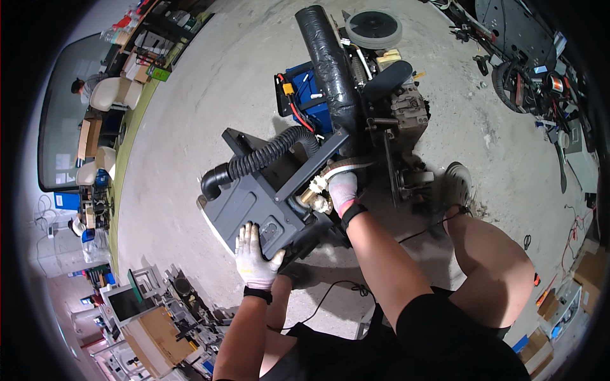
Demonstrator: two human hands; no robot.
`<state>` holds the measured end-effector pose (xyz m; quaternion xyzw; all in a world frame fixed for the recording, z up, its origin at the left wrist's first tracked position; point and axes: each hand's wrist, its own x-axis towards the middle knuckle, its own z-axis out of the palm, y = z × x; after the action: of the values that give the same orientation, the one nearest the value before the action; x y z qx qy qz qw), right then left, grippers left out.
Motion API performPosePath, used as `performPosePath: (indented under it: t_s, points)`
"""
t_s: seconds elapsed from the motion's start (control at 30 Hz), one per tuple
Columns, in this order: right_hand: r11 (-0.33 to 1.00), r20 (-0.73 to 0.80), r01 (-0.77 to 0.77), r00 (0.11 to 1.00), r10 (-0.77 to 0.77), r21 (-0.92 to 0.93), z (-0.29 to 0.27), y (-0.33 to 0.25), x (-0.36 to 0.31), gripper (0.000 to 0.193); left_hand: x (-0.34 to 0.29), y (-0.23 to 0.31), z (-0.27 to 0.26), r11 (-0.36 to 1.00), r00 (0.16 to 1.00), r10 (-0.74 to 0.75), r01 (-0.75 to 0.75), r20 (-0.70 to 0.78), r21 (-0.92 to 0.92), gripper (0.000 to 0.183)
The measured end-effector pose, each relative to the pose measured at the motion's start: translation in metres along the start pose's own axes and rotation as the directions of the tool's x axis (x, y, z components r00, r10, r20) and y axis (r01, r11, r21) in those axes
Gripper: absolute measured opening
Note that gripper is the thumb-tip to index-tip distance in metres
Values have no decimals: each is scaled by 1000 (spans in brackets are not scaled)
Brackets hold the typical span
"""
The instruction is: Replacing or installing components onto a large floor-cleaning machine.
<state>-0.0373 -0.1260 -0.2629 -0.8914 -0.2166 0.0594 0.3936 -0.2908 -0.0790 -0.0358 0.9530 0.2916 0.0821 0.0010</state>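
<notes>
My left hand (pixel 256 260), in a white glove with dark smudged fingertips, lies flat on the grey plastic casing (pixel 244 206) of a machine. Its fingers are stretched out beside a recessed panel. My right hand (pixel 344 189), gloved in white and pink, reaches into the machine's middle, under a curved brown and white band (pixel 346 167). Its fingers are hidden there, so I cannot see what they touch. Just left of it sits a brass-coloured fitting with whitish foam-like lumps (pixel 316 197). A black corrugated hose (pixel 273 152) arches over the casing.
Beyond my right hand stand a long black-wrapped tube (pixel 330 76), a blue box (pixel 311 95) with red and black cables, a wheel (pixel 373 28) and a dirty metal engine block (pixel 410 108). A thin black cable (pixel 337 286) trails across the concrete floor near my legs. Parts lie along the right.
</notes>
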Motion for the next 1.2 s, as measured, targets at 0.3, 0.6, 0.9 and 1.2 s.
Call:
performPosePath:
  t_s: [0.3, 0.6, 0.9, 1.2]
  points:
    - [800, 457, -412, 867, 198, 437, -41, 19, -6, 51, -3, -3, 2, 1000, 1000, -16, 16, 3, -10, 97]
    - [986, 150, 42, 986, -67, 162, -176, -70, -72, 32, -2, -2, -11, 997, 1000, -27, 28, 15, -79, 95]
    - [639, 817, 754, 458, -349, -150, -300, -137, 51, 57, -7, -4, -13, 993, 997, -68, 65, -27, -99, 92]
    - [596, 959, 802, 197, -204, -38, -186, -106, 109, 56, -5, -7, -20, 975, 995, -94, 100, 41, -200, 90]
